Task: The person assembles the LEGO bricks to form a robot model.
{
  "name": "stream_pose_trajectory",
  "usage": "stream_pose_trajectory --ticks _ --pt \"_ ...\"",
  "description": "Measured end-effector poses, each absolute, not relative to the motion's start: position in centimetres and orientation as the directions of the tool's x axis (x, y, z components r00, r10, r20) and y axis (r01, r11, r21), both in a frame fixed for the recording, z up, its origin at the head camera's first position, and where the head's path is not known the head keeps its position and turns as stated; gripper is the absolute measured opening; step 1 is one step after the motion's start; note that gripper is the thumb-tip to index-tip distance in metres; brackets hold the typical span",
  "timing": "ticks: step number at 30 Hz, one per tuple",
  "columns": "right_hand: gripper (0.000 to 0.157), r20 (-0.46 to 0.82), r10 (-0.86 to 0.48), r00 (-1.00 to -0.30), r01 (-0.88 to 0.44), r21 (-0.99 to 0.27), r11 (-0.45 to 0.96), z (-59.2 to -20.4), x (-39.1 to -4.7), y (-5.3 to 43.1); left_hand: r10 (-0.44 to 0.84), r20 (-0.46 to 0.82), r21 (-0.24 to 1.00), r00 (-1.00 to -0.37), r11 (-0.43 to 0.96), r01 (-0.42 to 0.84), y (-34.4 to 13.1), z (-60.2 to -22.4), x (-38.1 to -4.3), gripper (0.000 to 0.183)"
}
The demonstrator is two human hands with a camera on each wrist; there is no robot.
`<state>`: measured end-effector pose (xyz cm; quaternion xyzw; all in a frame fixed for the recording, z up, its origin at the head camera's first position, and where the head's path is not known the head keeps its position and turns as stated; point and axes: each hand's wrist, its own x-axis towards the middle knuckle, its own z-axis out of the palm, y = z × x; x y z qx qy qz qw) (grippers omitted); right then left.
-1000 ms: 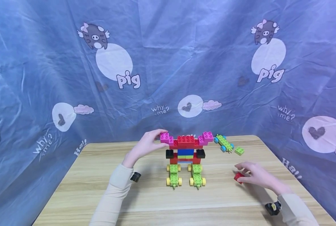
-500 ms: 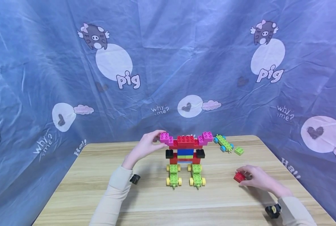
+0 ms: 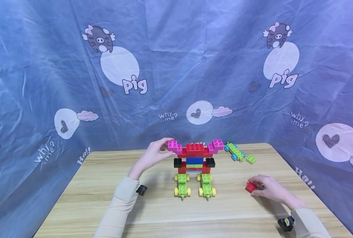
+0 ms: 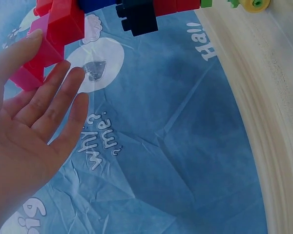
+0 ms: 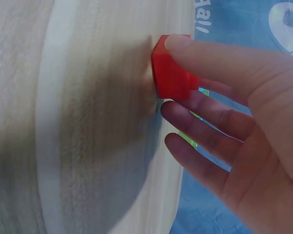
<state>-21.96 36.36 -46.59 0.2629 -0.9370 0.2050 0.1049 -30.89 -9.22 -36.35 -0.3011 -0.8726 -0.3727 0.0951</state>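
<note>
A figure built of toy building blocks stands mid-table, with a red, blue and black body, pink arms and green wheeled feet. My left hand grips the pink arm block on its left side, thumb on one face and fingers behind, as the left wrist view shows. Off to the right, my right hand pinches a red building block between thumb and fingers, low over the wooden table. In the right wrist view the thumb lies on the red block and the other fingers spread below it.
Behind my right hand lie a green wheeled base with blue wheels and a small green block. A blue printed cloth hangs around the back and sides of the wooden table.
My right hand has shifted slightly and turned its grip on the red block, which now shows more from above. My left hand and the figure stay nearly still.
</note>
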Motion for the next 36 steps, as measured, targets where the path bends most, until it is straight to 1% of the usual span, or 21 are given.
stream_pose_trajectory --ticks 5,10,16,23,25,31,36 --pt "0.039 0.282 -0.425 -0.860 -0.503 -0.329 0.799 -46.3 -22.0 36.1 0.451 0.394 0.599 -0.801 0.534 0.596 -9.2 -36.4 -30.9 0.049" --pt "0.034 0.284 -0.438 -0.853 -0.518 -0.353 0.779 -45.8 -22.3 35.9 0.450 0.396 0.602 -0.801 0.531 0.596 -9.3 -36.5 -30.8 0.049" --pt "0.031 0.342 -0.443 -0.829 -0.546 -0.320 0.775 -45.0 -22.5 35.9 0.453 0.405 0.597 -0.794 0.527 0.605 -9.4 -36.6 -30.7 0.049" --pt "0.031 0.389 -0.404 -0.828 -0.528 -0.295 0.796 -43.7 -22.4 35.8 0.462 0.401 0.605 -0.791 0.514 0.608 -9.4 -36.7 -30.7 0.048" --pt "0.031 0.416 -0.407 -0.813 -0.541 -0.283 0.792 -43.2 -22.5 35.7 0.463 0.400 0.608 -0.791 0.512 0.607 -9.4 -36.7 -30.7 0.048" --pt "0.033 0.508 -0.441 -0.740 -0.601 -0.206 0.772 -41.5 -22.9 35.4 0.462 0.408 0.620 -0.788 0.494 0.610 -9.5 -36.9 -30.9 0.046" --pt "0.033 0.547 -0.448 -0.707 -0.607 -0.146 0.781 -39.6 -23.1 35.3 0.456 0.411 0.634 -0.790 0.480 0.607 -9.6 -37.0 -31.1 0.045"
